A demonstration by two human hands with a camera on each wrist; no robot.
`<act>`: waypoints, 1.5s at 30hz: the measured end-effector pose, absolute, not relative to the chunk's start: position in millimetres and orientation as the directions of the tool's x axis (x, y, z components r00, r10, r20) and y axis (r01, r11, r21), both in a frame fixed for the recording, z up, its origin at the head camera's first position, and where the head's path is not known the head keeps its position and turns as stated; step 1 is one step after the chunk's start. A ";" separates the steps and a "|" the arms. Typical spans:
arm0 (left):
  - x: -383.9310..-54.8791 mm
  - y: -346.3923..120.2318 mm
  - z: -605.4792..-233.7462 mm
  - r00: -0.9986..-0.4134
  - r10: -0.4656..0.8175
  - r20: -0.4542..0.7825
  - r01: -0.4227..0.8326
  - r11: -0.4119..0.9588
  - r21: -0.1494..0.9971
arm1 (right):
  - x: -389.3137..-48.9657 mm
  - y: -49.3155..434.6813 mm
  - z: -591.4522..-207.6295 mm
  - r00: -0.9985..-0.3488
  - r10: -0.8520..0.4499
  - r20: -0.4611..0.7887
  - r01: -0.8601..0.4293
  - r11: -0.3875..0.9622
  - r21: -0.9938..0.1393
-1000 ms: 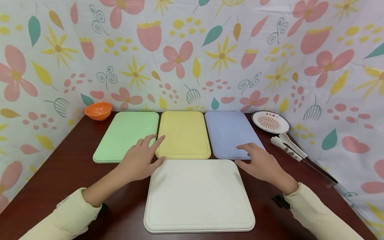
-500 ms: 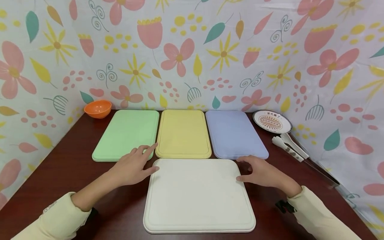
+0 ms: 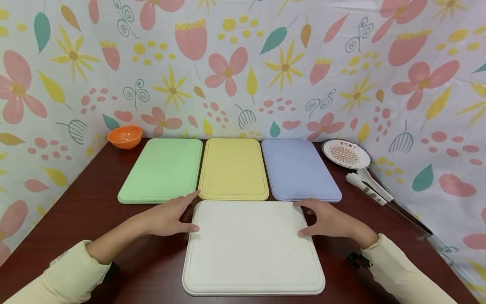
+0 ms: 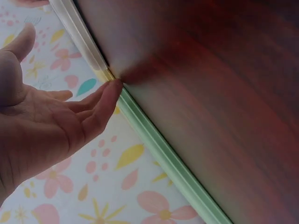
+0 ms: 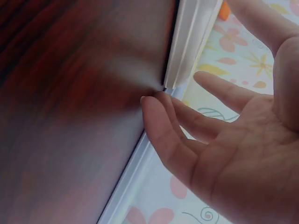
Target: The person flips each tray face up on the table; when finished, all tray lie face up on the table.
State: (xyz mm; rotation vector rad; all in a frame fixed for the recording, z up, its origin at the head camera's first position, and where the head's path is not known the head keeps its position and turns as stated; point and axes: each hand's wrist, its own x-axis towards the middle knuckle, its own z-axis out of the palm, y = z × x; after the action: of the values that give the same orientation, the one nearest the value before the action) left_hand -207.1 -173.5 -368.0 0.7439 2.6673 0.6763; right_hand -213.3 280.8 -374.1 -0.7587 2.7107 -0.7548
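Observation:
A white cutting board [image 3: 252, 249] lies on the dark wooden table, nearest the person. At its left side is my left hand [image 3: 171, 217], fingers extended and thumb apart, the thumb over the board's left edge. My right hand [image 3: 328, 218] is at the opposite side, thumb spread from the bent fingers, thumb tip over the right edge. In the left wrist view the fingertips [image 4: 114, 86] overlap the spot where the green board's edge [image 4: 159, 149] meets the white one. The right wrist view shows fingertips [image 5: 152, 105] low beside the white board's corner. Neither hand grips anything.
Behind lie a green board [image 3: 163, 169], a yellow board [image 3: 233, 169] and a blue board [image 3: 301, 169] in a row. An orange bowl [image 3: 125, 137] stands back left. On the right are a patterned plate [image 3: 346, 154] and tongs [image 3: 387, 200]. A floral cloth [image 3: 243, 63] hangs behind.
Both hands have come back toward the person, from over the coloured boards to the sides of the white board. The left also moved left. The boards stay in place.

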 end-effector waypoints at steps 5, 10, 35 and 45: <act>-207.6 -173.7 -368.3 -0.794 0.591 -0.141 0.445 0.724 0.527 | -213.8 280.9 -374.2 -0.841 -0.536 -0.079 -0.418 0.734 -0.535; -208.9 -176.3 -367.2 -0.730 0.655 -0.195 0.452 0.677 0.581 | -214.4 279.9 -375.2 -0.846 -0.527 -0.080 -0.409 0.738 -0.537; -200.0 -175.7 -360.3 -0.743 0.572 -0.347 0.250 0.718 0.649 | -216.4 280.4 -382.6 -0.837 -0.545 -0.033 -0.453 0.727 -0.515; -198.0 -173.0 -364.9 -0.752 0.556 -0.355 0.129 0.651 0.748 | -215.0 276.5 -383.4 -0.844 -0.536 -0.013 -0.455 0.730 -0.510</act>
State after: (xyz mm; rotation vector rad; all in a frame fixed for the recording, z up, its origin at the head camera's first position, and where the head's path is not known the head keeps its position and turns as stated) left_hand -198.0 -173.0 -364.9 0.5308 2.2955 0.9787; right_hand -215.0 276.5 -383.4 -0.7998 2.7719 -0.7541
